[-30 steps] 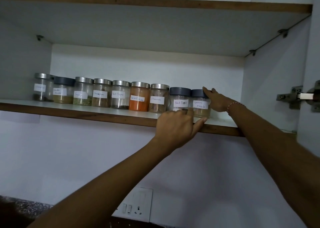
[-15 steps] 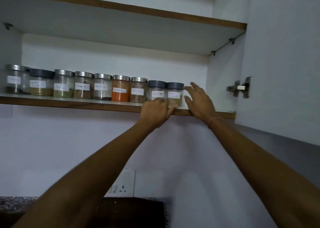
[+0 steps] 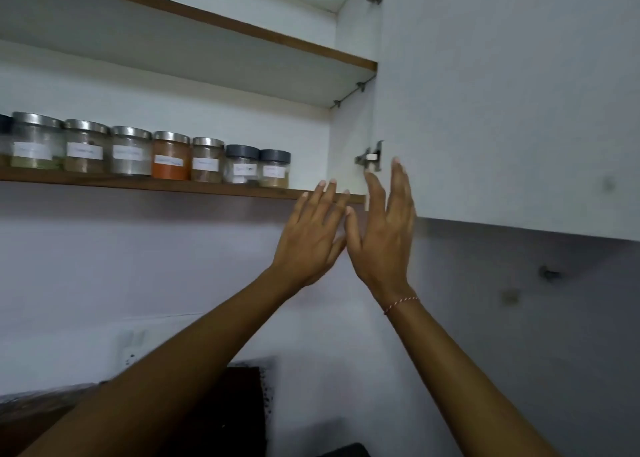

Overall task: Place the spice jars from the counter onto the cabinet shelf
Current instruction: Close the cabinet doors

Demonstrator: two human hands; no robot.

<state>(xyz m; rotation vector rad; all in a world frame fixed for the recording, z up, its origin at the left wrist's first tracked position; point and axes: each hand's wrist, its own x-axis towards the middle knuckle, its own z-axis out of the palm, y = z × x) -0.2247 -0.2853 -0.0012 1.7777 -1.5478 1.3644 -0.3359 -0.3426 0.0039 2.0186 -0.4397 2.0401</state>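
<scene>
Cabinet shelf (image 3: 145,183) with eight spice jars (image 3: 170,156)

A row of labelled spice jars (image 3: 149,153) is seen standing on the cabinet shelf (image 3: 138,183) (one is filled with orange powder). The left hand (image 3: 311,234) and right hand (image 3: 384,228) are raised side by side with fingers straight, nothing being held. The cabinet door (image 3: 502,92) is seen ajar at the right.

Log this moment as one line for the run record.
jars: in a row on shelf | left hand: open, empty, off jars | right hand: open, empty, by cabinet door | door: open
</scene>
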